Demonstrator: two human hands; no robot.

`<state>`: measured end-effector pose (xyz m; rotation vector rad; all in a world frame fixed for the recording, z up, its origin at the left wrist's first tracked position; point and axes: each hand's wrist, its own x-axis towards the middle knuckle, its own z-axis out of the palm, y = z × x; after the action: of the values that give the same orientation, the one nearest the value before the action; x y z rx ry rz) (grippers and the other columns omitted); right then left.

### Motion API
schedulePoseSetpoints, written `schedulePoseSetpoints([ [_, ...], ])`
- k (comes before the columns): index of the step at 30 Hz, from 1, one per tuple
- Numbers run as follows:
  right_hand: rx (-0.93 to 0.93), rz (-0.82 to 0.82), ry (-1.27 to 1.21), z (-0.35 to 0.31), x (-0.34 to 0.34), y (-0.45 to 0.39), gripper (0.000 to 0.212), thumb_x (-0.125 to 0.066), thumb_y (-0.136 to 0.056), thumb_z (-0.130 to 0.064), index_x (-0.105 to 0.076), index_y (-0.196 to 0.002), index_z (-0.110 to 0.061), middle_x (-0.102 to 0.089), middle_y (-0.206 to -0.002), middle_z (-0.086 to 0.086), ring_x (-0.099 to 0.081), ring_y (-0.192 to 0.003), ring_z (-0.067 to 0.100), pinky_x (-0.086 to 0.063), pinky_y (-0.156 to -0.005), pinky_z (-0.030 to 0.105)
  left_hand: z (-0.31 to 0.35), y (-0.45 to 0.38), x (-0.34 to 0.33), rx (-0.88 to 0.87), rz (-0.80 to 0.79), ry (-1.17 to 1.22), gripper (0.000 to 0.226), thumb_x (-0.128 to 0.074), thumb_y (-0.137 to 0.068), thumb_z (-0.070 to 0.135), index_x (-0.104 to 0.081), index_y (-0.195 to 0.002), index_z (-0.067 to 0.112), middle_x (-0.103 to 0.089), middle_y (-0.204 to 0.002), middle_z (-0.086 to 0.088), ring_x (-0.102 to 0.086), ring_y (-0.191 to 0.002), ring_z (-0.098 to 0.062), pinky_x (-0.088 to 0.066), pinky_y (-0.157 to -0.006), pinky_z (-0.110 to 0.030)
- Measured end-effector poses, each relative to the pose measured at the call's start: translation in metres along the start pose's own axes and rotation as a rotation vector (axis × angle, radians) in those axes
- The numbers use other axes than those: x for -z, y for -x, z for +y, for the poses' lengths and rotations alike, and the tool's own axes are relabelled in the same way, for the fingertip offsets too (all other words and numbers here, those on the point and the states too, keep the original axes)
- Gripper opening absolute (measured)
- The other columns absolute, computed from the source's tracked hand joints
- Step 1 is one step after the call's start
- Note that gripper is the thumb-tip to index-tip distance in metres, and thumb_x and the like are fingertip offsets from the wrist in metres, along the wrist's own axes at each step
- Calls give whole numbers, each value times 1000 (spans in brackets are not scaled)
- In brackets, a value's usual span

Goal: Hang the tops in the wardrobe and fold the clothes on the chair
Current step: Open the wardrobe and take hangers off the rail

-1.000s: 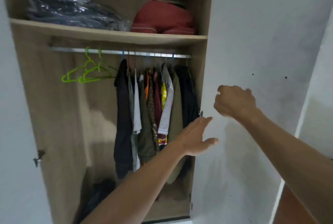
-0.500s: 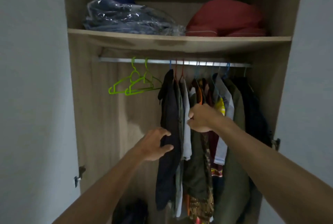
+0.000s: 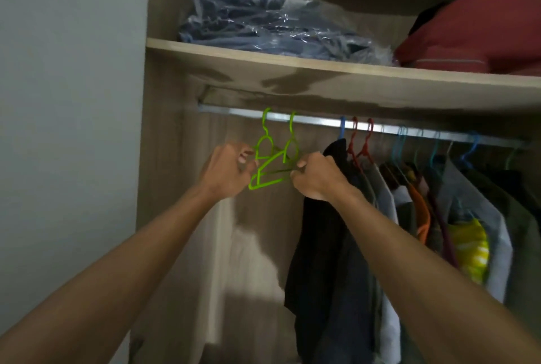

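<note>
Now two green hangers [image 3: 273, 158] are hooked on the rail [image 3: 316, 121] in the wardrobe [image 3: 164, 135], left of the hung tops [image 3: 336, 232]. One end is pinched by the left hand [image 3: 227, 172] and the other end is gripped by the right hand [image 3: 317, 177]. One hanger should be lifted straight up off the rail, so the other is not pulled down.
</note>
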<state>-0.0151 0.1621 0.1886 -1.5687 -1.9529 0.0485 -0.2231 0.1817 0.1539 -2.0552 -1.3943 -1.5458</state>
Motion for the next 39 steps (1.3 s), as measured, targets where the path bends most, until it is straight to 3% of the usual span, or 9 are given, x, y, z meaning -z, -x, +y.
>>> schedulePoseSetpoints([
  [3, -8, 50, -44, -4, -10, -30, 31, -57, -85, -30, -66, -108, -12, -63, -119, 12, -61, -109, 35, -55, -91, 42, -20, -40, -9, -10, 29, -77, 42, -58, -77, 34, -74, -106, 9, -76, -98, -11, -72, -93, -28, -55, -84, -34],
  [8, -4, 77, -99, -6, -24, -77, 48, -61, -87, -32, -54, -130, -11, -59, -132, 12, -57, -121, 38, -51, -95, 38, -39, -96, -28, 8, 121, -139, 36, -62, -85, 24, -69, -114, 3, -66, -117, -22, -62, -111, -38, -45, -98, -36],
  [13, -28, 180, -224, -7, -40, -130, 46, -60, -92, -33, -50, -128, -6, -57, -133, 18, -57, -123, 37, -49, -91, 34, -75, -153, -50, -85, 93, -235, 65, -38, -81, 44, -65, -121, 0, -64, -119, -27, -60, -111, -44, -46, -99, -43],
  [15, -26, 199, -252, -6, -43, -145, 47, -60, -92, -32, -48, -128, -3, -55, -134, 20, -55, -124, 37, -47, -93, 35, -81, -168, -53, -82, 72, -288, 58, -41, -87, 37, -63, -129, 4, -61, -129, -26, -58, -118, -43, -45, -103, -46],
  [17, -36, 213, -251, -3, -44, -156, 48, -61, -91, -31, -48, -127, -2, -56, -133, 20, -56, -123, 38, -48, -93, 35, -84, -179, -57, -127, 48, -327, 53, -40, -91, 34, -66, -125, 4, -64, -123, -24, -60, -114, -42, -48, -99, -46],
  [24, -37, 196, -226, 4, -48, -177, 45, -68, -86, -22, -54, -125, -5, -58, -132, 17, -58, -121, 36, -51, -91, 34, -95, -190, -62, -111, 26, -327, 56, -41, -92, 53, -70, -123, 17, -71, -119, -16, -66, -109, -37, -52, -92, -45],
  [32, -20, 303, -302, 2, -41, -181, 33, -54, -91, -12, -54, -124, -9, -61, -127, 17, -59, -118, 35, -48, -91, 31, -100, -194, -64, -74, -1, -301, 58, -41, -90, 55, -70, -123, 17, -70, -122, -14, -63, -114, -35, -48, -97, -43],
  [37, 13, 298, -329, 2, -20, -174, 34, -50, -87, -8, -55, -119, -20, -60, -121, 18, -58, -112, 35, -37, -79, 24, -96, -193, -61, -80, -38, -335, 57, -40, -90, 47, -67, -127, 13, -67, -122, -19, -61, -115, -39, -46, -97, -45],
  [39, 23, 293, -348, 0, -14, -169, 32, -50, -84, -9, -54, -111, -24, -63, -112, 17, -64, -101, 35, -48, -78, 28, -97, -193, -60, -91, -47, -348, 58, -39, -89, 44, -65, -128, 11, -67, -121, -20, -60, -114, -40, -47, -96, -47],
])
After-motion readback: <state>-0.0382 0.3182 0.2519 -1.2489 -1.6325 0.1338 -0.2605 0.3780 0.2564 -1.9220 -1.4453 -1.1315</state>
